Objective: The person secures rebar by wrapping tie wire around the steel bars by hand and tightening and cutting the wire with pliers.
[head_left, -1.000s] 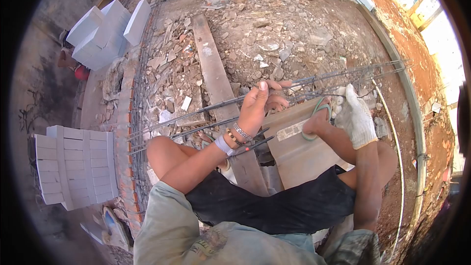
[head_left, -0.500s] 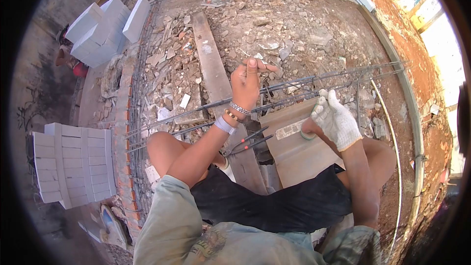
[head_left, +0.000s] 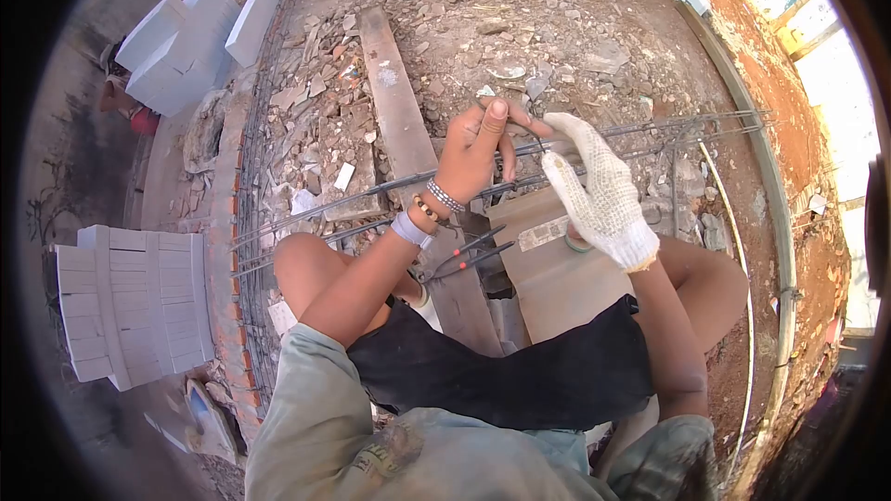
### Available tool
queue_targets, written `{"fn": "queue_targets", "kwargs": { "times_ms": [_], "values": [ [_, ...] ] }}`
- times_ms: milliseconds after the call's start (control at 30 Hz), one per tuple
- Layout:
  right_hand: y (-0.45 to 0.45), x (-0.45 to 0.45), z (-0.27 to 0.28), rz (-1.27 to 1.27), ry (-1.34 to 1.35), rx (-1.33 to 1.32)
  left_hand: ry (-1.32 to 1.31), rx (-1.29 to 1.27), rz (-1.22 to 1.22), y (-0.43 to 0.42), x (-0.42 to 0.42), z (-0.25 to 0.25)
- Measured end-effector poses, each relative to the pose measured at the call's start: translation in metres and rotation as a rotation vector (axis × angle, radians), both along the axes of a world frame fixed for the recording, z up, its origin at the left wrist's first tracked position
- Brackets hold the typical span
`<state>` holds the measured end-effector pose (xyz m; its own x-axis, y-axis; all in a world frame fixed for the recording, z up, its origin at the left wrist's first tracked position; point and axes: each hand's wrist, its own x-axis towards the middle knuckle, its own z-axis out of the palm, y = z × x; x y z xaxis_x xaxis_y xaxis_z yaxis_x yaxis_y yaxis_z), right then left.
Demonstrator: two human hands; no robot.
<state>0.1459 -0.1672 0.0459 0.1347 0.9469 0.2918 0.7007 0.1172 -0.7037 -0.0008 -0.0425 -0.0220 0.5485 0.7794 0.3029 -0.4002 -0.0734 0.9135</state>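
Observation:
My bare left hand [head_left: 469,156], with bracelets at the wrist, is closed with its thumb up and index finger stretched to the right. A short, thin dark wire [head_left: 540,143] shows at its fingertips; its hidden part cannot be made out. Close on the right, my right hand [head_left: 599,195] wears a white knitted glove, thumb and fingers apart around the wire's end. Beneath both hands, long steel reinforcing bars [head_left: 640,132] run across my lap area. Pincers [head_left: 469,258] with dark handles and red marks lie below my left hand on a wooden plank [head_left: 394,93].
White blocks are stacked at left [head_left: 135,301] and upper left [head_left: 186,51]. A brown board [head_left: 561,288] lies between my legs. Rubble [head_left: 501,46] covers the ground ahead. A pale thin pole [head_left: 738,250] lies at right. Another person [head_left: 130,102] is partly visible at far left.
My gloved right hand has moved up and left to meet my left hand, its thumb and fingers spreading. My left hand has shifted slightly right.

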Motion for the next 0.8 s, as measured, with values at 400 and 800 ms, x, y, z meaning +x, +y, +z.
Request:
{"fn": "queue_targets", "kwargs": {
  "times_ms": [400,800],
  "values": [
    [0.038,0.014,-0.065,-0.019,-0.159,-0.22,1.161,0.416,-0.198,0.084,-0.046,-0.03],
    [0.03,-0.002,-0.244,-0.317,0.45,-0.675,1.656,0.528,-0.122,0.096,-0.011,-0.156]
  ]
}}
